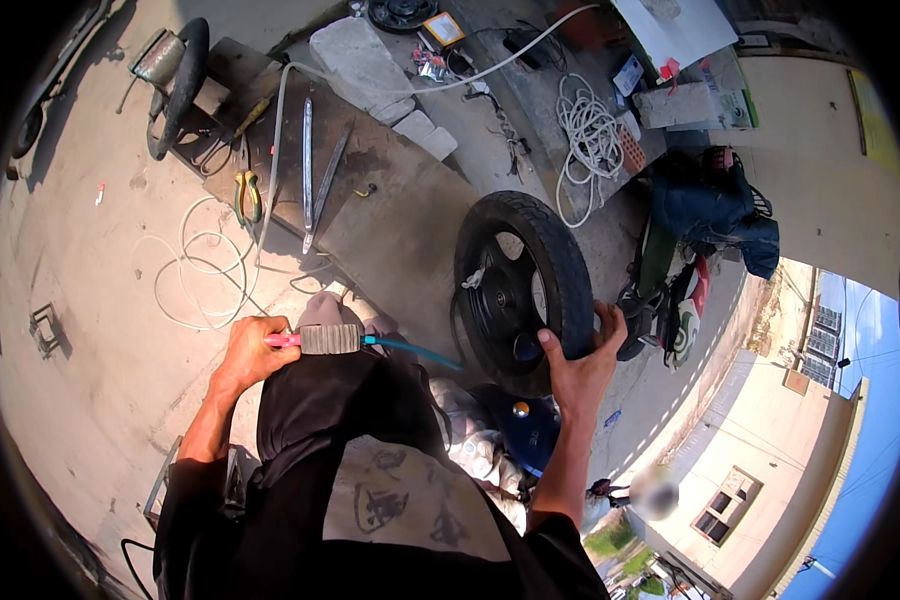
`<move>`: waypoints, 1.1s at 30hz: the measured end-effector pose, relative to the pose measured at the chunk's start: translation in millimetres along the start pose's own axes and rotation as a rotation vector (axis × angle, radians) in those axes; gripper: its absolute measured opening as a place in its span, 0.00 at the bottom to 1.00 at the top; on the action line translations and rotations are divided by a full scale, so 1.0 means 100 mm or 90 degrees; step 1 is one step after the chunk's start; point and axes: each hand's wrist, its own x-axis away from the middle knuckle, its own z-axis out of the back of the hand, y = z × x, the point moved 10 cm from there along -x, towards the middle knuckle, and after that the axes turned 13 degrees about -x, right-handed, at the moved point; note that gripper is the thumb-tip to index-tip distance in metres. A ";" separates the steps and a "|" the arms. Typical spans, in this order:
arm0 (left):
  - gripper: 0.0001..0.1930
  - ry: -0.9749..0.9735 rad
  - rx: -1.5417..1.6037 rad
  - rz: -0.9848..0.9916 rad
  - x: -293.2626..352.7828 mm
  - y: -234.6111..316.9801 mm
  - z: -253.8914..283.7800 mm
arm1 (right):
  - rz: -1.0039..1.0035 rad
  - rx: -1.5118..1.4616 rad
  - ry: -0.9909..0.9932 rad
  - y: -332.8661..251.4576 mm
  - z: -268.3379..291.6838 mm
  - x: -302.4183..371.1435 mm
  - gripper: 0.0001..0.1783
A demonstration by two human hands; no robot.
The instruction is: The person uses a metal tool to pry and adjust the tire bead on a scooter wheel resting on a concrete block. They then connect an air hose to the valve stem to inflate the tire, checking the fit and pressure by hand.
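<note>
My left hand [253, 350] is closed round the pink end of a tool with a grey ribbed body [332, 340]. From the tool's far end a thin teal tube or rod [415, 349] reaches toward the wheel; I cannot tell whether it touches. A black spoked wheel with its tyre [573, 262] stands upright at my right. My right hand [582, 362] grips the tyre's near edge, thumb on one side and fingers over the tread. The wheel's lower part sits close to a dark blue rounded part [523, 430].
Pliers [247, 190] and two long metal bars [311, 175] lie on a brown board [390, 225]. A pale hose [195, 265] loops on the ground at left. Coiled white rope [590, 130], stone slabs [362, 65] and a scooter [685, 310] stand farther off. Another person [655, 492] is at lower right.
</note>
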 end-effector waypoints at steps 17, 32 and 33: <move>0.13 0.000 -0.010 -0.048 -0.08 0.02 -0.05 | -0.015 0.193 -0.024 -0.11 -0.18 -0.50 0.46; 0.13 -0.006 -0.004 -0.009 0.17 -0.01 0.20 | -0.072 -0.099 0.015 -0.15 0.13 -0.47 0.52; 0.12 -0.008 0.004 0.004 0.18 -0.01 0.23 | -0.069 -0.123 0.028 -0.16 0.15 -0.44 0.52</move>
